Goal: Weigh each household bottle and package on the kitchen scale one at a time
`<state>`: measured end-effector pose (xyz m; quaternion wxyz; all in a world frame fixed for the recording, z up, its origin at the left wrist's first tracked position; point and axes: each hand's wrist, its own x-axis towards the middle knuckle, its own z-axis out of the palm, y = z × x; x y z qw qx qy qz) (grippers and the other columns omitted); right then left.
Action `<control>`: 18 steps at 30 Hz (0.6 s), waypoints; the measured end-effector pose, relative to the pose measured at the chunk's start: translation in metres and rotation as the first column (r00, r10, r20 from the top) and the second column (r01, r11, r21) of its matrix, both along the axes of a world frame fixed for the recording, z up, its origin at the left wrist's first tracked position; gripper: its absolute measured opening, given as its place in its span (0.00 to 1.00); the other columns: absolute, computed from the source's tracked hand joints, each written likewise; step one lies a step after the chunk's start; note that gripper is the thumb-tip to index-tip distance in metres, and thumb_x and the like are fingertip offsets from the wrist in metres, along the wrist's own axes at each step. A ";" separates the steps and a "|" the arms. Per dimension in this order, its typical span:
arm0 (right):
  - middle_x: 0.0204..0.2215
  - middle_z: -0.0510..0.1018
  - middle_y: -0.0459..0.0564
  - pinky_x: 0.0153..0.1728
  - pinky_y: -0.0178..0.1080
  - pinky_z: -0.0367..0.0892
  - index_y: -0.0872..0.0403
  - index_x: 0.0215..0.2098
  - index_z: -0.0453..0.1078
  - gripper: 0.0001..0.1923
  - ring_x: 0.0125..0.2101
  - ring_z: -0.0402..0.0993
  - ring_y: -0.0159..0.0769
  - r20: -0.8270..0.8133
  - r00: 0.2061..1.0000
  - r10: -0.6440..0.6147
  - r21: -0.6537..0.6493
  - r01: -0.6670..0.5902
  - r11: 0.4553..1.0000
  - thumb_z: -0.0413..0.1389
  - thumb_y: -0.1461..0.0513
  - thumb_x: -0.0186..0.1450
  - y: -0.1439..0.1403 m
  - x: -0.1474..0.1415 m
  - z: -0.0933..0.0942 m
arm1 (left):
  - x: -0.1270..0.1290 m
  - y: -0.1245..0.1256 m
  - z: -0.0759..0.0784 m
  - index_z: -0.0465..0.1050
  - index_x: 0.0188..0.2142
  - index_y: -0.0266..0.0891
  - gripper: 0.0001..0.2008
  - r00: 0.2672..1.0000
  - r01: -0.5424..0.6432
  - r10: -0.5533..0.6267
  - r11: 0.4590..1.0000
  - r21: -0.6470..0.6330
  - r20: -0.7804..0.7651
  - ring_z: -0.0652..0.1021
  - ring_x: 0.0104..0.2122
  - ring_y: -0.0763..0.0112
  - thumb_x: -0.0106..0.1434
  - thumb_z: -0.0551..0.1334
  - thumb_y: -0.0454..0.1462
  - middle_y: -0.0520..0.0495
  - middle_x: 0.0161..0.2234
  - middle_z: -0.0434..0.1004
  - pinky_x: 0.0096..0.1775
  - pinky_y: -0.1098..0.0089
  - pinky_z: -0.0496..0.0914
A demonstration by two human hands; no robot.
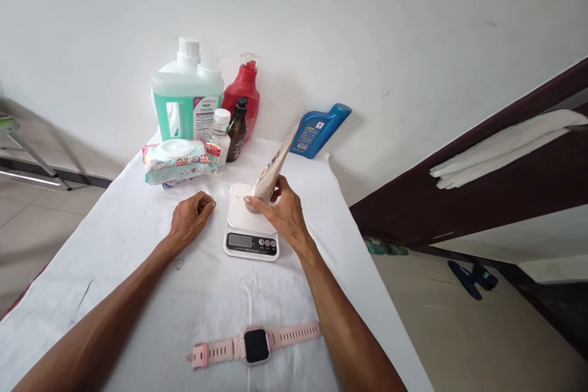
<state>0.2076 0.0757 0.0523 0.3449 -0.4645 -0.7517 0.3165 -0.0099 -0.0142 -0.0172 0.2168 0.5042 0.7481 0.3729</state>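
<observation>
A pale squeeze tube (pixel 274 166) with printing on it stands cap down on a white kitchen scale (pixel 237 216), its flat end up and leaning right. My right hand (pixel 287 211) grips the tube low, near its cap, thumb in front and fingers at the far side. The scale's display looks dark, and no digits can be read. On the white tablecloth left of the scale lies my left hand (pixel 190 218), its fingers curled in and nothing visible in them. Nearer to me, a pink smartwatch (pixel 256 344) lies stretched out flat.
At the back left stand a green liquid jug (pixel 184 98), a red bottle (pixel 243 89), a dark pump bottle (pixel 237 131) and a clear white-capped bottle (pixel 219 141). A wet wipes pack (pixel 177 159) lies before them. A blue bottle (pixel 318 131) stands near the back right corner, by the wall.
</observation>
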 end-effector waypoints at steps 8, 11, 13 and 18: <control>0.44 0.82 0.51 0.35 0.44 0.75 0.51 0.47 0.72 0.34 0.35 0.79 0.43 -0.223 0.971 -0.086 -0.105 0.064 0.992 0.72 0.43 0.50 0.025 -0.004 0.004 | 0.000 0.000 -0.001 0.73 0.37 0.44 0.12 1.000 0.008 -0.008 1.000 0.009 0.021 0.77 0.33 0.65 0.66 0.56 0.46 0.50 0.33 0.81 0.37 0.67 0.64; 0.45 0.81 0.54 0.37 0.46 0.76 0.52 0.46 0.71 0.35 0.37 0.80 0.46 -0.235 0.944 -0.230 0.013 0.240 0.971 0.71 0.42 0.49 0.070 -0.008 0.012 | 0.001 0.001 -0.001 0.73 0.37 0.44 0.11 0.999 0.006 -0.006 1.000 -0.006 0.035 0.77 0.33 0.65 0.67 0.55 0.46 0.51 0.34 0.82 0.36 0.67 0.63; 0.43 0.80 0.55 0.40 0.48 0.76 0.52 0.44 0.71 0.34 0.41 0.79 0.49 -0.175 0.925 -0.336 0.084 0.354 0.931 0.71 0.42 0.48 0.110 -0.014 0.012 | 0.001 0.001 0.000 0.72 0.36 0.45 0.11 0.999 0.005 -0.004 1.000 -0.016 0.036 0.77 0.33 0.65 0.67 0.55 0.46 0.51 0.33 0.81 0.36 0.67 0.63; 0.44 0.80 0.59 0.52 0.54 0.71 0.52 0.43 0.68 0.30 0.50 0.76 0.56 -0.094 0.850 -0.519 0.050 0.525 0.850 0.71 0.49 0.47 0.205 -0.042 -0.008 | 0.003 0.003 0.001 0.71 0.36 0.45 0.11 0.998 -0.006 0.007 1.000 -0.019 0.066 0.77 0.32 0.66 0.68 0.55 0.46 0.52 0.32 0.80 0.36 0.68 0.63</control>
